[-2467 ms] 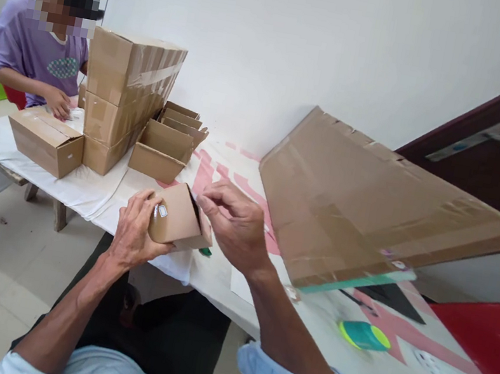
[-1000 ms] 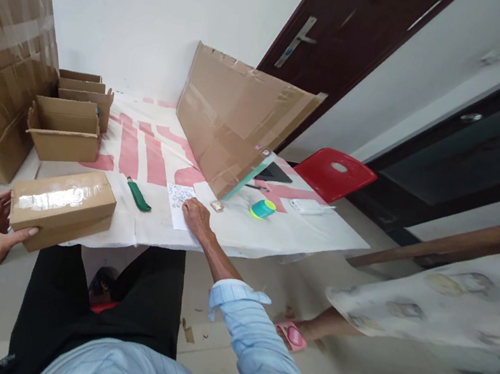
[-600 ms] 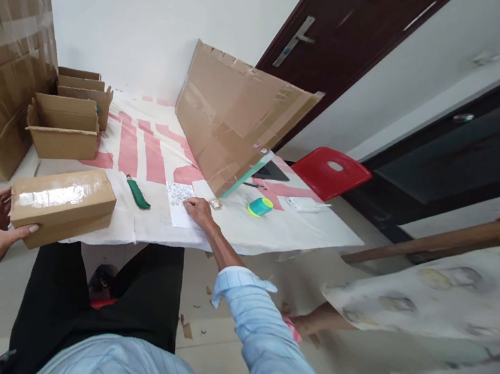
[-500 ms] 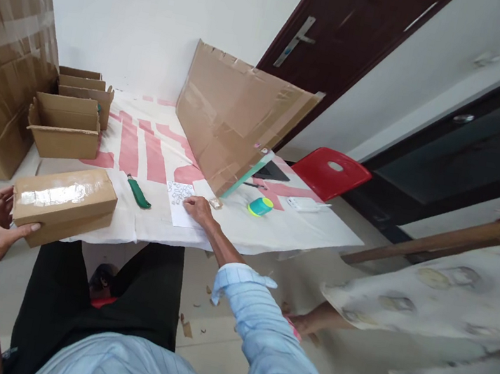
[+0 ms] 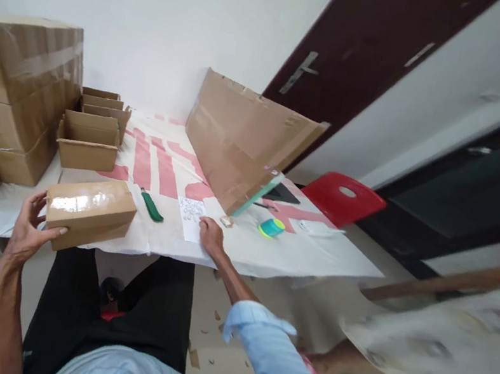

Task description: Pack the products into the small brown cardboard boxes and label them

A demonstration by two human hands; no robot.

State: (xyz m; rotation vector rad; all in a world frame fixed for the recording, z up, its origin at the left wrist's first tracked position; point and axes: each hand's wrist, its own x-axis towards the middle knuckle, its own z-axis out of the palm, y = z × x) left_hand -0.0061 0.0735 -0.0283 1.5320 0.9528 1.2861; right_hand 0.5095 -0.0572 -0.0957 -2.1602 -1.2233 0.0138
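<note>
My left hand [image 5: 27,228] grips one end of a small taped cardboard box [image 5: 89,212], holding it level at the table's front edge. My right hand [image 5: 210,236] reaches out to a white sheet of small stickers [image 5: 192,213] lying on the white cloth; its fingers are curled with the tips pressed on the sheet's edge. A green-handled cutter [image 5: 152,206] lies between the box and the sheet.
Stacked taped cartons [image 5: 20,88] and open small boxes [image 5: 87,145] stand at the left. A big cardboard sheet [image 5: 243,141] leans at the back. A teal tape roll [image 5: 271,227], a red chair [image 5: 342,197] and another person's leg [image 5: 335,363] are at the right.
The view has swung left and down a little. My left hand keeps the box; my right hand has stayed on the sticker sheet since a second ago.
</note>
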